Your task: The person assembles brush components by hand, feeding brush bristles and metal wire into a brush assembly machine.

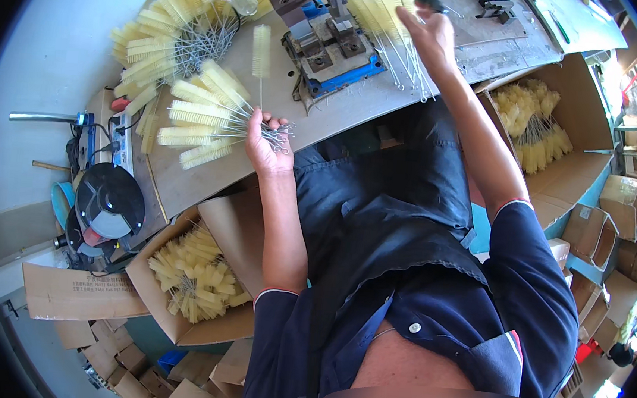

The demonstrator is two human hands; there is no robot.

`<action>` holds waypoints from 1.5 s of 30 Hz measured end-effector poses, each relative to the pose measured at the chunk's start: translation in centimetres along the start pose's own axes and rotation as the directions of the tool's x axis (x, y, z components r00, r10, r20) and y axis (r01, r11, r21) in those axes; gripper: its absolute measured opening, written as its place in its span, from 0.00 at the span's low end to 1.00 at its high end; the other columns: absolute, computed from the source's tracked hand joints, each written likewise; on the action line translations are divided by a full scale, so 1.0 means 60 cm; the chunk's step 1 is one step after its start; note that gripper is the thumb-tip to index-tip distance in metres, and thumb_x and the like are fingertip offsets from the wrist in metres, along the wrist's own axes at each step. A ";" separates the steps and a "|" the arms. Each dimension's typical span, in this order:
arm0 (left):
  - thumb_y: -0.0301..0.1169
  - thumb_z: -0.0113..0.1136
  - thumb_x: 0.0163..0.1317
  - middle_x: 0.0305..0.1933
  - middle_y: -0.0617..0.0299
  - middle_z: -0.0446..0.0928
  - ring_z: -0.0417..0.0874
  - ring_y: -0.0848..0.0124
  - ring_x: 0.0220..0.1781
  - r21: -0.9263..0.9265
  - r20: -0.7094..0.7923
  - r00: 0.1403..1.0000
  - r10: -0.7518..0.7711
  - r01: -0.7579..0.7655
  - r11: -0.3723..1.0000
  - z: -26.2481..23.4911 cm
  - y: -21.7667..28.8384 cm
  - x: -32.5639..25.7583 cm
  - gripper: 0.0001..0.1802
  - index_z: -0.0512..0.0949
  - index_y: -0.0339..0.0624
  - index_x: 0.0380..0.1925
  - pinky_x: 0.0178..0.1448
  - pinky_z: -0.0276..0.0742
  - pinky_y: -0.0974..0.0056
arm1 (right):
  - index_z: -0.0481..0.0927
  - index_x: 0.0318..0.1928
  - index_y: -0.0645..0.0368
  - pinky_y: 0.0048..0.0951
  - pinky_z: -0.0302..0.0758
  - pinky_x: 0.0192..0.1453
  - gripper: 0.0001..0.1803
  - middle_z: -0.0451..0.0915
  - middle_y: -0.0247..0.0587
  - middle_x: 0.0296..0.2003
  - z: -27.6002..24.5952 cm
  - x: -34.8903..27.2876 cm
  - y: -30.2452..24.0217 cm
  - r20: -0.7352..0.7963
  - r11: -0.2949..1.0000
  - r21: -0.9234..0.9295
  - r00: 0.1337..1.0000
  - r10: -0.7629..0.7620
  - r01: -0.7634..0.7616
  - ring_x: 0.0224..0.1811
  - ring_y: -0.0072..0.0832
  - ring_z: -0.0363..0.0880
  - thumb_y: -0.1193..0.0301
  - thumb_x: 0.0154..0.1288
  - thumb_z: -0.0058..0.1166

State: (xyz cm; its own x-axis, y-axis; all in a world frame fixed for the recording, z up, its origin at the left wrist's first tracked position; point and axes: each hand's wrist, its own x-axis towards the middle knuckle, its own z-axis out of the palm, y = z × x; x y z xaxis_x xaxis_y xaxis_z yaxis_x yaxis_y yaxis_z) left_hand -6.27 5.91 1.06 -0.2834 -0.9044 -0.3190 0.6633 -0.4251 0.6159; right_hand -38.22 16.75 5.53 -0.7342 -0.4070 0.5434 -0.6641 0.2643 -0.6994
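In my left hand (269, 144) is a fanned bunch of bottle brushes (204, 111) with pale yellow bristles, gripped by their twisted wire handles. One brush (261, 51) stands apart from the fan, pointing away from me. My right hand (430, 34) is stretched over the far side of the bench, thumb and fingers apart, just right of a loose pile of similar brushes (382, 13). Close beyond its fingers is a dark object (430, 3), too blurred to name. Between my hands stands a blue and grey metal press (329, 46) on the bench.
A large heap of brushes (185, 35) lies on the bench at the left. Cardboard boxes of brushes stand below left (167, 318) and at the right (557, 206). A cut-off saw (108, 205) and a power strip (122, 142) are at far left.
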 end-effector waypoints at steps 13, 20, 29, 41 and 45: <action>0.30 0.57 0.69 0.31 0.68 0.68 0.67 0.75 0.27 -0.081 0.259 0.940 -0.221 0.249 0.965 -0.035 -0.011 -0.151 0.11 0.73 0.44 0.49 0.39 0.69 0.62 | 0.86 0.35 0.69 0.26 0.78 0.33 0.29 0.84 0.40 0.26 0.079 -0.182 -0.225 0.826 0.667 0.370 0.557 0.082 -0.647 0.25 0.23 0.80 0.50 0.71 0.56; 0.30 0.58 0.68 0.42 0.60 0.75 0.73 0.74 0.30 0.041 0.265 0.916 -0.300 0.301 0.953 -0.038 -0.028 -0.202 0.13 0.72 0.41 0.49 0.41 0.78 0.59 | 0.75 0.19 0.64 0.30 0.68 0.22 0.30 0.74 0.37 0.16 0.087 -0.201 -0.224 0.730 0.489 0.538 0.670 0.135 -0.686 0.16 0.24 0.70 0.57 0.78 0.47; 0.26 0.57 0.66 0.37 0.62 0.75 0.75 0.73 0.32 0.125 0.158 0.981 -0.116 0.096 0.987 0.005 -0.033 -0.199 0.13 0.72 0.35 0.48 0.43 0.79 0.57 | 0.74 0.27 0.63 0.32 0.72 0.25 0.26 0.76 0.43 0.22 0.047 -0.209 -0.182 0.529 0.078 0.779 0.718 0.452 -0.622 0.20 0.31 0.75 0.54 0.78 0.47; 0.29 0.58 0.62 0.32 0.63 0.73 0.76 0.70 0.30 0.107 0.007 0.998 0.069 -0.070 0.992 -0.011 0.015 -0.120 0.16 0.73 0.38 0.50 0.39 0.76 0.58 | 0.67 0.34 0.61 0.28 0.60 0.18 0.23 0.69 0.37 0.21 -0.005 -0.125 -0.138 0.733 0.068 0.577 0.553 0.396 -0.814 0.16 0.23 0.63 0.53 0.80 0.42; 0.30 0.59 0.64 0.32 0.64 0.73 0.75 0.71 0.30 0.191 0.052 0.983 0.176 -0.183 0.964 0.018 0.018 -0.078 0.15 0.74 0.41 0.49 0.40 0.75 0.58 | 0.64 0.37 0.56 0.25 0.58 0.18 0.21 0.69 0.37 0.22 0.032 -0.147 -0.191 0.904 0.016 0.349 0.341 0.259 -0.937 0.17 0.22 0.62 0.52 0.79 0.44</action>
State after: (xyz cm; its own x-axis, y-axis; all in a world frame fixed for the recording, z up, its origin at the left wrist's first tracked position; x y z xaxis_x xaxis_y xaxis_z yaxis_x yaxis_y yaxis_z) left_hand -4.96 9.64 4.00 -0.1980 -0.9657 -0.1679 0.5590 -0.2519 0.7899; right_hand -23.87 15.66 7.87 -0.2946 -0.8606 -0.4155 0.7266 0.0807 -0.6823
